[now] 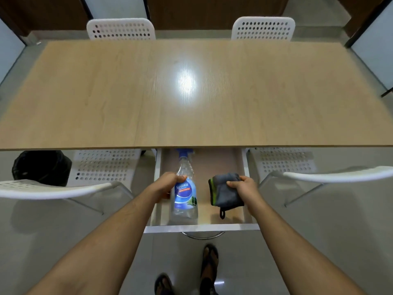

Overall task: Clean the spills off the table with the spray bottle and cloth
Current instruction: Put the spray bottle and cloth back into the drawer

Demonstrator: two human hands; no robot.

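Spray bottle (184,193), one clear plastic cylinder with a blue label and blue trigger top, lay in the open white drawer (201,228) under the wood-grain table (106,99); my left hand (168,184) gripped its shoulder. My right hand (244,186) clutched one folded grey cloth (225,193), green-edged, seemingly lifted. I counted four perforated white chairs (120,29)

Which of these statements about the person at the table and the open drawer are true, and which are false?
1. The left hand grips the spray bottle. True.
2. The cloth lies on the table. False: the right hand holds it over the drawer.
3. The drawer is shut. False: it is pulled out.
4. White chairs stand at the far side. True.
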